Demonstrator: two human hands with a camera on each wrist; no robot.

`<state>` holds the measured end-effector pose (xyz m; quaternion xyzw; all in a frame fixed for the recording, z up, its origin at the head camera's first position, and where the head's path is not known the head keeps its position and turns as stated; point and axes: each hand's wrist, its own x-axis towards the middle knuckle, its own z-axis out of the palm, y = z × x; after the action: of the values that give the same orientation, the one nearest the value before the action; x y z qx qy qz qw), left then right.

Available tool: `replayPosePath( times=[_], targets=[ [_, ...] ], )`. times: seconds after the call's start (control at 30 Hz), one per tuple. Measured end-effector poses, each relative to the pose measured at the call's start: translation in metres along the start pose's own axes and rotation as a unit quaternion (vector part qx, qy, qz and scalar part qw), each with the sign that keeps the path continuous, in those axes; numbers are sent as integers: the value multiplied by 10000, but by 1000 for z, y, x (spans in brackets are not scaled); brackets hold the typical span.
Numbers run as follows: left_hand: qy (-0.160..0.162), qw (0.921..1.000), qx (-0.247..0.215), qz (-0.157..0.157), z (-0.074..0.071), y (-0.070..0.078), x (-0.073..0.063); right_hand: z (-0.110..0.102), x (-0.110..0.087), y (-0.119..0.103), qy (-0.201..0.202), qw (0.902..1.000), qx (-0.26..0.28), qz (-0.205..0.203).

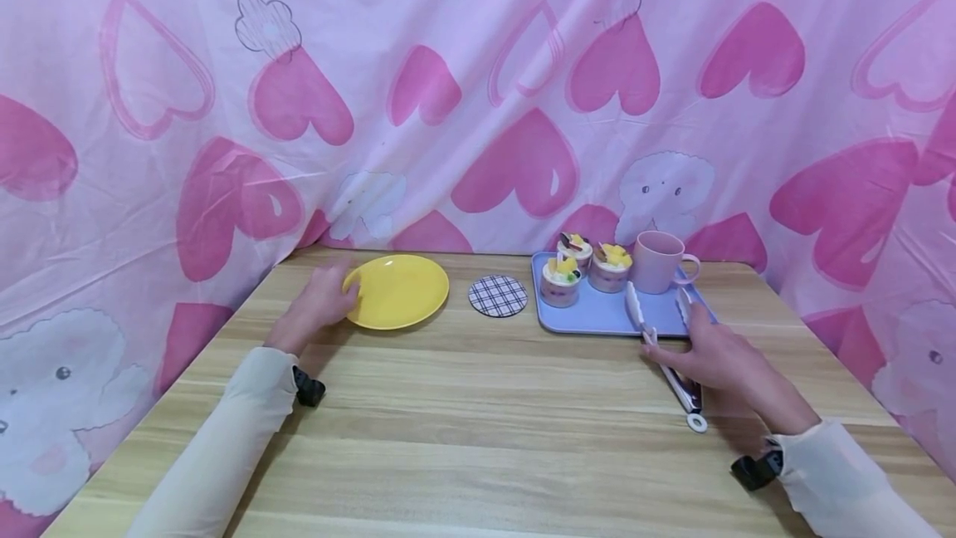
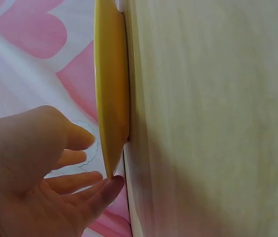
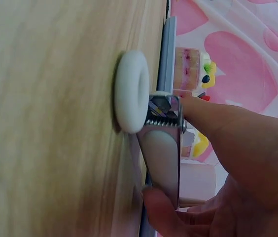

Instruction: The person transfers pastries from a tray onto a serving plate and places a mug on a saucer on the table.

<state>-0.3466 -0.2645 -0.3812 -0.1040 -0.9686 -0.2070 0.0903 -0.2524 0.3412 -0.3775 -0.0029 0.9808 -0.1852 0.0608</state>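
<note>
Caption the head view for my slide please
Left hand at a yellow plate, right hand at tongs, with three dessert cups and a pink mug on a blue tray.

There are three fruit-topped dessert cups [image 1: 560, 287] [image 1: 610, 272] [image 1: 574, 251], one mug [image 1: 657, 264], one tray [image 1: 586, 320], one pair of tongs [image 3: 161, 158], one plate [image 1: 399, 293] and one coaster [image 1: 498, 296].

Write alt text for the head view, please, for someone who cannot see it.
A person's right hand curls around spread tongs at a blue tray holding three dessert cups and a pink mug; the left hand touches a yellow plate beside a plaid coaster.
</note>
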Motion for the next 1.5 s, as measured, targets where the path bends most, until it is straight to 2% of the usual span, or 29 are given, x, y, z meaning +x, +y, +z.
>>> replayPosePath(
  times=[0.43,0.6,0.73,1.0,1.23,1.5],
  targets=[
    [-416,9984,-51,-385,-1,0,3,-4,-5,-5,48,9999,-2,-124],
    [-477,9979,-64,-436,-2,1,4,-7,-6,-6,109,9993,-69,-352],
    [-531,9974,-84,-485,-1,0,5,-9,-6,-6,46,9992,-161,-371],
    [-567,9967,-155,-561,3,0,4,-9,-8,-5,-12,9988,131,-472],
    [-572,9966,-153,-571,2,1,3,-6,-2,-6,371,9946,105,-963],
    [-557,9965,-141,-599,3,1,3,0,8,-6,698,9835,620,-1548]
  ],
)
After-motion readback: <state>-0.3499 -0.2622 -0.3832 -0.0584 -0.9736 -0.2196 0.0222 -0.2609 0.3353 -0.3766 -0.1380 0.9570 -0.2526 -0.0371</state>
